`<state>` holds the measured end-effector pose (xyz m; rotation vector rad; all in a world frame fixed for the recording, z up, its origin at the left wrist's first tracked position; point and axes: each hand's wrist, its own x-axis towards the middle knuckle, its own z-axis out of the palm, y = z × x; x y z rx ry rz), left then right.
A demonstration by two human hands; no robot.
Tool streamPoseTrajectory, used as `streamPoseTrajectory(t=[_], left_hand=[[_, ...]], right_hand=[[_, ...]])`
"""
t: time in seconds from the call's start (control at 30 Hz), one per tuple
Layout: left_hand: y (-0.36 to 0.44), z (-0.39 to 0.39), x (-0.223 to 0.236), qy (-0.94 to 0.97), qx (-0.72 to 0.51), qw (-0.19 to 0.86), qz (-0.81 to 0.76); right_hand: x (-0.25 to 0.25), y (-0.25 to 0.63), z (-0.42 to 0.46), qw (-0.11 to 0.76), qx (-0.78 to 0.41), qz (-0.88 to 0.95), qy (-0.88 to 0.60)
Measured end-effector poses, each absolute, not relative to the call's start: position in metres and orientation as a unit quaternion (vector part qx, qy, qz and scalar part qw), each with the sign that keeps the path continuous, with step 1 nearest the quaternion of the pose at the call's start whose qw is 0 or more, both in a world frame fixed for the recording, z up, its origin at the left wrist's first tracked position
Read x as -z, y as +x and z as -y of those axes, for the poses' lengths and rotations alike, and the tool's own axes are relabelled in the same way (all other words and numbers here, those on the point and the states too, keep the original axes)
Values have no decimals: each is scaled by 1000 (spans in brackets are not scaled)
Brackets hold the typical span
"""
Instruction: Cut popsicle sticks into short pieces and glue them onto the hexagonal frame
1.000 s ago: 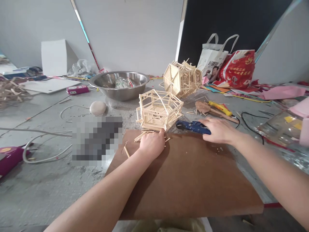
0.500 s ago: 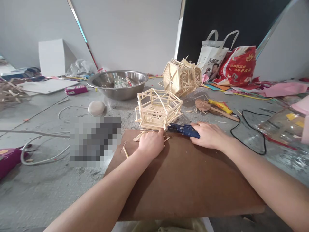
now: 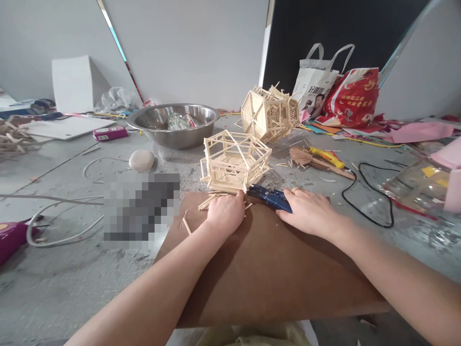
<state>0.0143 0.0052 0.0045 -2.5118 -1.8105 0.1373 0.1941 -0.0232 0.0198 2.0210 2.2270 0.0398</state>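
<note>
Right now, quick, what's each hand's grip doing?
Left hand: knuckles up at the near base of the stick frame; can't tell whether it holds anything.
Right hand: closed, holding the blue tool.

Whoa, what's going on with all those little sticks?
A person's right hand is holding a blue hand tool, its tip close to the bottom front corner of an open frame made of thin sticks. The left hand is at the frame's front edge, beside some loose sticks on a brown sheet. Behind the frame, to the right, is another stick shape, more filled in.
</note>
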Motion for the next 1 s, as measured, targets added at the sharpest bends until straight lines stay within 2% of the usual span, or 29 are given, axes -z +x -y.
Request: streamPoseTrajectory(t=[0.5, 1.0], left_hand=[[14, -8, 1, -813, -22, 34, 580], [13, -8, 4, -823, 9, 61, 565]], right_hand=[[-19, 171, 45, 59, -58, -734, 675], [-22, 181, 41, 80, -9, -723, 687]])
